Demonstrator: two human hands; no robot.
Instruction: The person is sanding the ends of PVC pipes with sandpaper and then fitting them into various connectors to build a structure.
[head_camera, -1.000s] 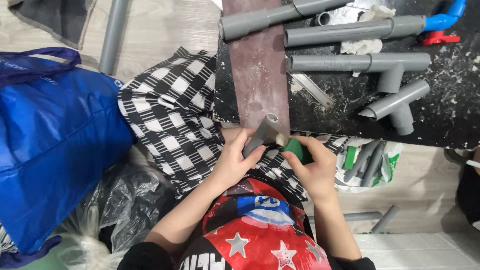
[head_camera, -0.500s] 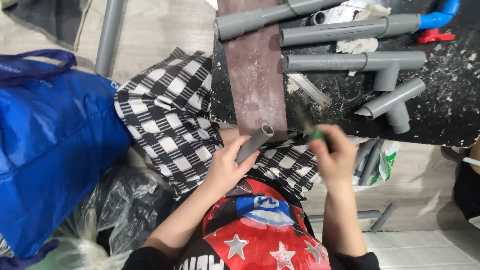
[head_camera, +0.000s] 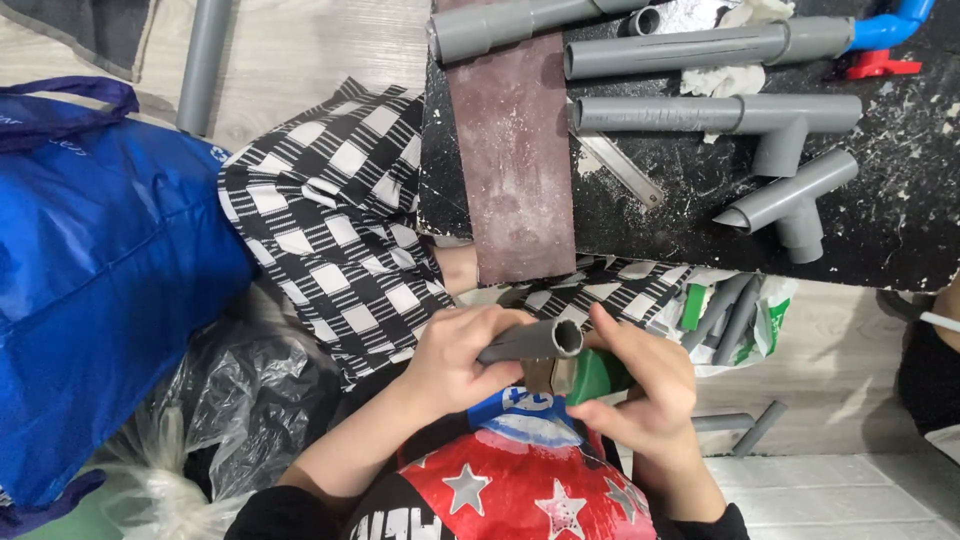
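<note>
Two hands work together: the left hand (head_camera: 455, 360) grips a short grey plastic pipe (head_camera: 530, 343) (open end showing), the right hand (head_camera: 640, 385) grips a small green can (head_camera: 600, 375).

Blue bag (head_camera: 90, 290) left; green-white pipe packet (head_camera: 735, 320) right.

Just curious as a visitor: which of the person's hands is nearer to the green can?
Right. The right hand is wrapped around the green can, touching it. The left hand grips the short grey pipe just beside it.
</note>
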